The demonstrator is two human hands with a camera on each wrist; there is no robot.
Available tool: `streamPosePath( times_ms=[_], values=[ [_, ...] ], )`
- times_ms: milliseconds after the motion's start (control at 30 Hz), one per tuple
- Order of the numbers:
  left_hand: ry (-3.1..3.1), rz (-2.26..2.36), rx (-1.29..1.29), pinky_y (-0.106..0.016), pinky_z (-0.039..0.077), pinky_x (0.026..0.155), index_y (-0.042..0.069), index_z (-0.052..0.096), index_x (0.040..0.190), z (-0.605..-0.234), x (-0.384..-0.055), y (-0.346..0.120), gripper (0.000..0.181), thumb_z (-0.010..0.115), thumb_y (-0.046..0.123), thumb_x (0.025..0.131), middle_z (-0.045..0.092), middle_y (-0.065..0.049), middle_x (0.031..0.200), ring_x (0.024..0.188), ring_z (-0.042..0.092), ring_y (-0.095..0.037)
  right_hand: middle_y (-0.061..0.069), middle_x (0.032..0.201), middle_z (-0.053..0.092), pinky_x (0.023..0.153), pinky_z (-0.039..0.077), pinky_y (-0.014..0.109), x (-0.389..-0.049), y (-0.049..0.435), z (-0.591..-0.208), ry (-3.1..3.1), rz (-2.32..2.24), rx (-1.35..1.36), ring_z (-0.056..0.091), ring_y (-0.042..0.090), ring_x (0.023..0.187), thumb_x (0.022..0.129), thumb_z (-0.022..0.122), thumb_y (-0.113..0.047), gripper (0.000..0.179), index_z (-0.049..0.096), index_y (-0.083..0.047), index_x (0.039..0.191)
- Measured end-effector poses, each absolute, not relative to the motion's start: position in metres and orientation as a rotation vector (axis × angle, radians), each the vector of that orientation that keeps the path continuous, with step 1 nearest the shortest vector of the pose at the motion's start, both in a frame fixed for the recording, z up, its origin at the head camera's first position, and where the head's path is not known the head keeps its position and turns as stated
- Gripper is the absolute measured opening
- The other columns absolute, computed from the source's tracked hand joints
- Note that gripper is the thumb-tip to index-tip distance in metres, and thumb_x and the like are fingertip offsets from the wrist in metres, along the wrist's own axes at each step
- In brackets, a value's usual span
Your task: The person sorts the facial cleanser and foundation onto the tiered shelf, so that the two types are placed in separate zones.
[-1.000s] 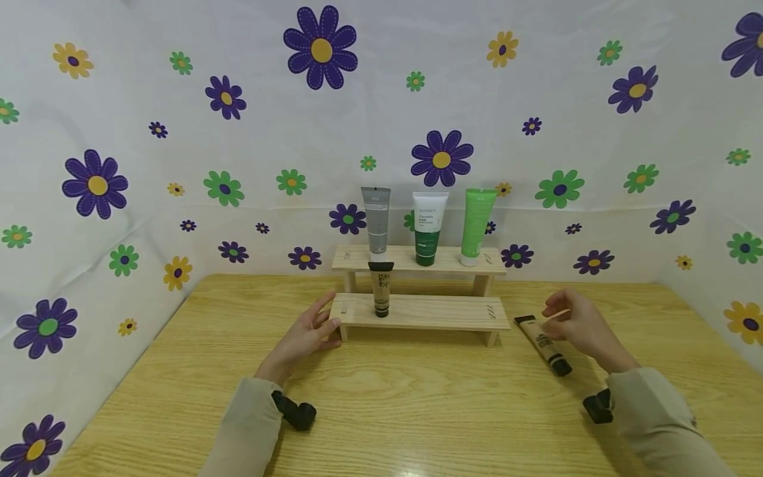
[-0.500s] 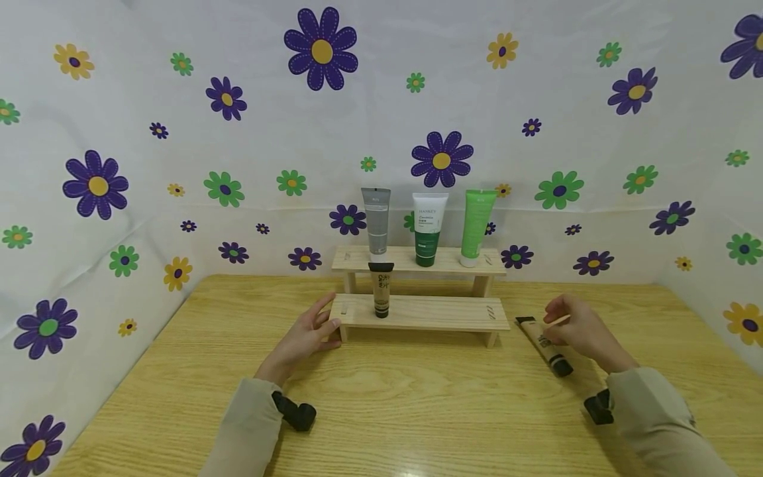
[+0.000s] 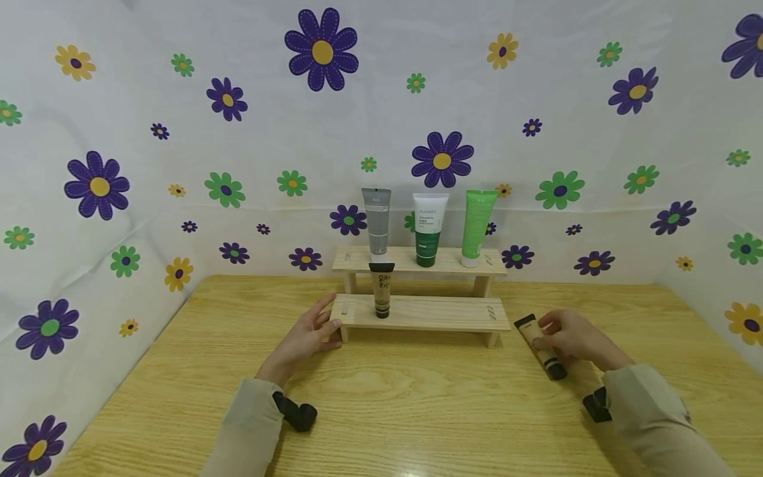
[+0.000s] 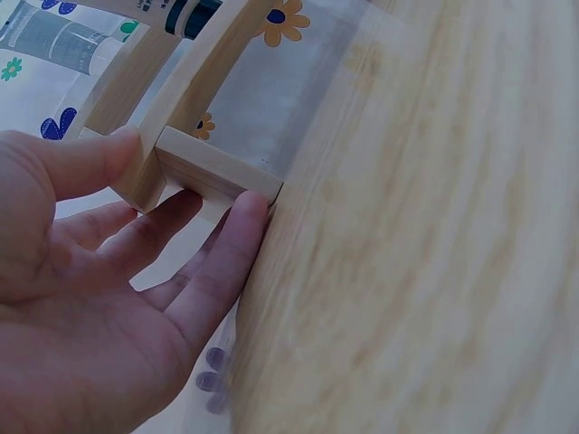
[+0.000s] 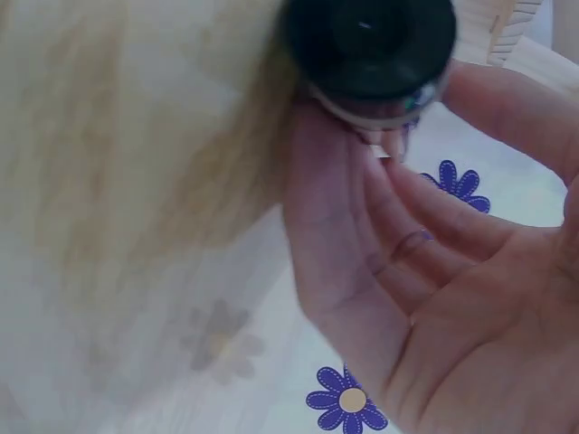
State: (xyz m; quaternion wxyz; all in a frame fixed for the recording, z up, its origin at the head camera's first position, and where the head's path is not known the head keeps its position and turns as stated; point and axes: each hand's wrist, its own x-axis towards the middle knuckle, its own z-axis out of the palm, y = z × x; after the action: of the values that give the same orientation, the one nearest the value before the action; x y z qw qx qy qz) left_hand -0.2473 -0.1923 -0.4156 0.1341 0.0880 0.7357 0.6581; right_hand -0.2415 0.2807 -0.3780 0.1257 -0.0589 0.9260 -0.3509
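In the head view my left hand grips the left end of a two-tier wooden display stand. The left wrist view has its thumb on the board and fingertips against the leg. My right hand pinches a beige tube with black ends, which lies slanted on the table right of the stand. Its round black cap faces the right wrist camera; the hand hides part of the tube. A similar beige tube stands upright on the lower tier, left of centre.
On the upper tier stand a grey tube, a white and green tube and a bright green tube. A flower-patterned white cloth rises behind and beside the wood-grain table.
My right hand has come down onto the beige tube and taken hold of it. The tube has turned slightly, its cap end shifting left. My left hand stays at the stand.
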Motion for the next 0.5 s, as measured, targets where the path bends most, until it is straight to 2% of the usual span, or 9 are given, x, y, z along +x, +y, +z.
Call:
streamPosePath(
  times_ms=[333, 500],
  values=[
    [2.124, 1.914, 0.251, -0.050, 0.051, 0.101, 0.010, 0.011, 0.164, -0.4155, -0.2469, -0.1926, 0.064, 0.043, 0.004, 0.109, 0.012, -0.030, 0.164, 0.145, 0.027, -0.049, 0.027, 0.107, 0.056, 0.067, 0.061, 0.043, -0.2379, 0.2800, -0.3749, 2.589, -1.209, -0.091, 0.058, 0.022, 0.077, 0.094, 0.065, -0.004, 0.051, 0.040, 0.024, 0.129],
    [2.122, 1.921, 0.248, -0.050, 0.051, 0.100, 0.009, 0.011, 0.164, -0.4163, -0.2479, -0.1920, 0.064, 0.042, 0.003, 0.109, 0.016, -0.030, 0.163, 0.143, 0.031, -0.048, 0.033, 0.116, 0.052, 0.073, 0.062, 0.045, -0.2373, 0.2816, -0.3699, 2.593, -1.252, -0.101, 0.062, 0.022, 0.085, 0.097, 0.063, -0.005, 0.054, 0.036, 0.024, 0.135]
  ],
)
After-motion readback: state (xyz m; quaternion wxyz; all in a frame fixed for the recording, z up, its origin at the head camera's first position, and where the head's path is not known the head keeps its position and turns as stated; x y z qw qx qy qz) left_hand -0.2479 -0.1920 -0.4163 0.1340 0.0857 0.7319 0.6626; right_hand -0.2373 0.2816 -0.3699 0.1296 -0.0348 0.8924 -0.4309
